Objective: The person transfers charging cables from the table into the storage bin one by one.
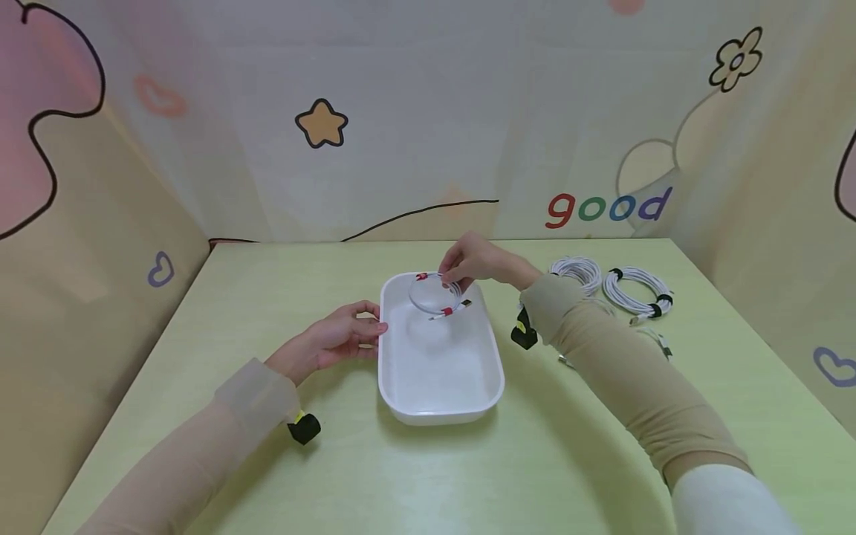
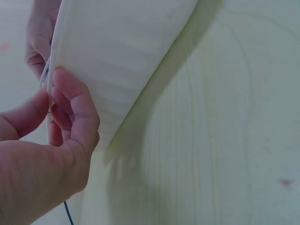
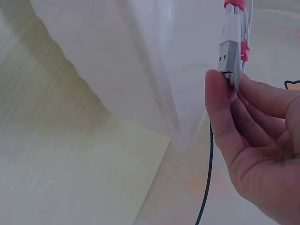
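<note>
A white plastic tray [image 1: 441, 379] stands upright on the table, its long side running away from me. My left hand [image 1: 339, 338] pinches its left rim, thumb over the edge and fingers along the outer wall, as the left wrist view shows. Above the far end of the tray, my right hand [image 1: 476, 261] holds a small coiled white USB cable [image 1: 449, 312] between thumb and fingertips. Red ties bind the coil. Its metal USB plug [image 3: 228, 56] shows in the right wrist view, close to the fingertips.
To the right lie a coiled white cable [image 1: 583, 272] and another coil with black ties [image 1: 618, 299]. A cable plug [image 1: 663, 345] and another plug [image 1: 565, 362] show beside the right forearm, which hides part of this area. A printed curtain [image 1: 401, 148] hangs behind the table.
</note>
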Motion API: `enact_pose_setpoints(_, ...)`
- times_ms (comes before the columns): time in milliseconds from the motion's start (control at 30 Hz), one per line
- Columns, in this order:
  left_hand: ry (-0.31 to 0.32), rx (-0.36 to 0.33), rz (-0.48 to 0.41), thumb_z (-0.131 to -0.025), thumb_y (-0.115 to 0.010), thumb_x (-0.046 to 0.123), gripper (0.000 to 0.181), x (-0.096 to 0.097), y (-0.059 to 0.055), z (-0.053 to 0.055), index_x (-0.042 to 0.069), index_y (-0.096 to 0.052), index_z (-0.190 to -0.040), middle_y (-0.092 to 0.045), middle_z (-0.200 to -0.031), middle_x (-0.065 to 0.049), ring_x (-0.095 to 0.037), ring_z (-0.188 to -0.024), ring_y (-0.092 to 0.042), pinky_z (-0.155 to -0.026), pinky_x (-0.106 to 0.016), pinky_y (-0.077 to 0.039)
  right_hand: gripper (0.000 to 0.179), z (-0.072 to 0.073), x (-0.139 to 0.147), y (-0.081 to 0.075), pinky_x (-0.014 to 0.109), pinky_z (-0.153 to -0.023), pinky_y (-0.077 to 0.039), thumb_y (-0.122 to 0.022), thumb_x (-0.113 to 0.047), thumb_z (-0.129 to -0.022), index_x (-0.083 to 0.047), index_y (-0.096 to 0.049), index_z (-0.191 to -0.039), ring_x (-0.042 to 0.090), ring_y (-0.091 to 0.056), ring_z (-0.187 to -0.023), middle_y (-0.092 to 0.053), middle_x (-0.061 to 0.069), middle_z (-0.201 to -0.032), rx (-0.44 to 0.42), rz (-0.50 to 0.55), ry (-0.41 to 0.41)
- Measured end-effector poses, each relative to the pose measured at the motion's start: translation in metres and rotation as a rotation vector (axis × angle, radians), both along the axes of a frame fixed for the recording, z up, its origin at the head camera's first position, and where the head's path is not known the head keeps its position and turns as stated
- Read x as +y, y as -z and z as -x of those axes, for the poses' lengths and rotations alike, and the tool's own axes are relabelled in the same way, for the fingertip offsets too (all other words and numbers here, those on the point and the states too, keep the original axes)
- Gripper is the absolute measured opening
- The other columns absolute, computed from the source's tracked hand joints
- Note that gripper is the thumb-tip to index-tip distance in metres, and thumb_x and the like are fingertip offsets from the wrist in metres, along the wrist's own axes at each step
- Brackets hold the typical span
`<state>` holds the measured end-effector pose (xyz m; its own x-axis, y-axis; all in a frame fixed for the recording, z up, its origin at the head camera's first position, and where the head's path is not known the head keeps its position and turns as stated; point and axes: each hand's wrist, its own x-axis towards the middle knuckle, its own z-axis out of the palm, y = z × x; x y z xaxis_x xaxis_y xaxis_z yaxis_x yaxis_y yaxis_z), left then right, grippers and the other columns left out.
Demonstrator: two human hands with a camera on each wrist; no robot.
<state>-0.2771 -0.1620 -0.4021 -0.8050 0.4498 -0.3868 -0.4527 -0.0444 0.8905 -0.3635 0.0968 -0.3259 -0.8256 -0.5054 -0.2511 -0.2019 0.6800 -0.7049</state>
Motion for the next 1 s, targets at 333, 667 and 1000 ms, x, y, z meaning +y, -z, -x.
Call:
enact_pose_setpoints(333,-0.007,-0.009,0.000,-0.096,-0.054,0.005,0.021,0.001,-0.001,0.001,0.012,-0.041,-0.111,-0.061,-0.086,0.001,-0.015,-0.075,-0.059,-0.071,-0.028,-0.055,0.017,0.002,-0.017,0.009,0.030,-0.069,-0.059,-0.067,-0.003,-0.088,0.005,-0.067,-0.104,0.015,-0.067,-0.064,-0.071,0.015,-0.091,-0.028,-0.005,-0.001)
enact_pose_setpoints(667,0.005,0.003,-0.004,-0.097,-0.054,0.005,0.021,0.001,-0.001,-0.001,0.012,-0.040,-0.111,-0.060,-0.087,0.000,-0.014,-0.074,-0.060,-0.070,-0.028,-0.056,0.016,0.002,-0.026,0.015,0.030,-0.071,-0.059,-0.068,-0.006,-0.088,0.002,-0.069,-0.102,0.016,-0.068,-0.066,-0.070,0.015,-0.092,-0.015,-0.050,-0.022)
enact_pose_setpoints(1000,0.006,0.017,0.001,-0.097,-0.053,0.004,0.021,0.001,0.001,0.000,0.010,-0.040,-0.112,-0.062,-0.088,-0.001,-0.015,-0.075,-0.060,-0.070,-0.028,-0.056,0.018,0.000,-0.029,0.014,0.030,-0.074,-0.059,-0.067,-0.008,-0.089,0.002,-0.068,-0.105,0.020,-0.070,-0.073,-0.070,0.016,-0.095,-0.025,-0.075,-0.025)
